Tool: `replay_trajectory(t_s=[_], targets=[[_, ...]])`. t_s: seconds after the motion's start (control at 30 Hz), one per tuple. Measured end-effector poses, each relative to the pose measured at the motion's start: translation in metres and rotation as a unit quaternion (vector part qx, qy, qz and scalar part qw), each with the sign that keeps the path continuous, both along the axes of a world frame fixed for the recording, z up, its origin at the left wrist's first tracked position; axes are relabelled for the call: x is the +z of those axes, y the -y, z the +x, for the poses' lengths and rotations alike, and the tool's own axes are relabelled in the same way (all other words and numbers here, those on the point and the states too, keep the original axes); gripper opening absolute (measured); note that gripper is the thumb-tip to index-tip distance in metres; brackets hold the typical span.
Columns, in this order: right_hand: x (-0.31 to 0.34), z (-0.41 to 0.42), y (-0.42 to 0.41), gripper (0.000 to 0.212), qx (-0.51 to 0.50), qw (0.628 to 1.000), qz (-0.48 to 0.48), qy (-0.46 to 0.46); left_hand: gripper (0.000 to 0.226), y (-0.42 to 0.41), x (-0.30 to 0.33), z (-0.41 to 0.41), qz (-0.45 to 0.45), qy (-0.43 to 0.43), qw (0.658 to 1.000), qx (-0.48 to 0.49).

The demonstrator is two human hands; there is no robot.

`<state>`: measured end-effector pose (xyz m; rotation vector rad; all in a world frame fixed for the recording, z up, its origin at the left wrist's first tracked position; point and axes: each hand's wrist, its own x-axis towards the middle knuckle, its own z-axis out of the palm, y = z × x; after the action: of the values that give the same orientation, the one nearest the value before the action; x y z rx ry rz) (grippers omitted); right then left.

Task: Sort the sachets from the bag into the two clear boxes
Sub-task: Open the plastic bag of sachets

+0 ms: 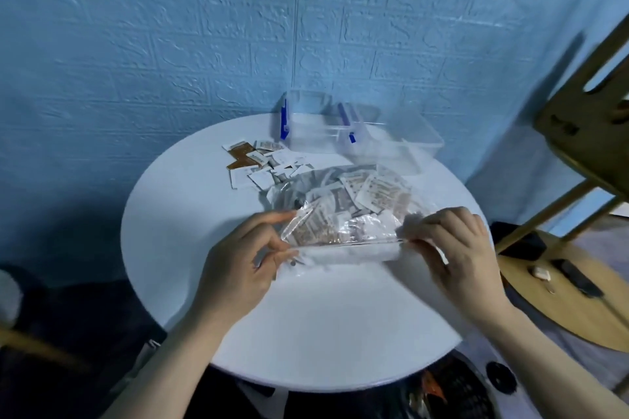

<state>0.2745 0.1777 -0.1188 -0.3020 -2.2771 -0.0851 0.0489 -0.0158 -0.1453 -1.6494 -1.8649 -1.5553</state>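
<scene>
Print on the sachets (381,192) — too blurred to read.

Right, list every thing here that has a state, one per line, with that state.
clear bag: lying on the table, still holding sachets, near edge pinched at both ends
left hand: pinching the bag's left end
right hand: pinching the bag's right end
loose sachets: scattered on the table, outside the bag
two clear boxes: lids off, apparently empty

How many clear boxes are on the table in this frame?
2. One clear box stands at the table's far edge by the wall, with a blue latch. The second clear box sits just right of it, slightly nearer. Both look empty, though blur limits certainty.
</scene>
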Motion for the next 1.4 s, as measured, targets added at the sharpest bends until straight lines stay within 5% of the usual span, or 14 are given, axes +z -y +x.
replay_trajectory(t_s=[0.23, 0.33, 0.4, 0.47, 0.57, 0.87, 1.13, 1.27, 1.4], targets=[[-0.006, 0.043, -0.051, 0.027, -0.07, 0.997, -0.04, -0.004, 0.016, -0.001, 0.0, -0.001, -0.006, -0.01, 1.0, 0.009], [-0.004, 0.044, -0.04, 0.025, -0.008, 0.968, -0.252, -0.01, 0.018, 0.003, 0.002, -0.002, -0.039, 0.007, 0.999, 0.005], [0.003, 0.037, -0.025, 0.047, 0.053, 0.901, -0.43, -0.012, 0.051, 0.005, 0.003, 0.001, -0.067, 0.074, 0.995, -0.014], [0.007, 0.024, -0.014, 0.078, 0.075, 0.866, -0.494, 0.024, 0.093, -0.002, 0.007, 0.007, -0.105, 0.18, 0.978, -0.033], [0.0, 0.001, -0.001, 0.09, 0.073, 0.892, -0.443, 0.049, 0.113, -0.02, 0.014, 0.019, -0.144, 0.245, 0.957, -0.06], [-0.023, -0.016, 0.014, 0.096, 0.105, 0.915, -0.388, 0.022, 0.113, -0.035, 0.014, 0.029, -0.202, 0.01, 0.976, -0.085], [-0.015, -0.051, -0.009, 0.113, 0.08, 0.917, -0.383, 0.082, 0.117, -0.051, 0.015, -0.006, -0.247, -0.02, 0.968, 0.035], [-0.027, -0.041, 0.004, 0.134, -0.046, 0.934, -0.345, 0.084, 0.112, -0.043, 0.01, -0.009, -0.169, -0.194, 0.96, 0.112], [-0.029, -0.032, 0.029, 0.112, -0.115, 0.976, -0.182, 0.028, 0.085, -0.047, 0.009, -0.006, -0.147, -0.325, 0.93, 0.085]])
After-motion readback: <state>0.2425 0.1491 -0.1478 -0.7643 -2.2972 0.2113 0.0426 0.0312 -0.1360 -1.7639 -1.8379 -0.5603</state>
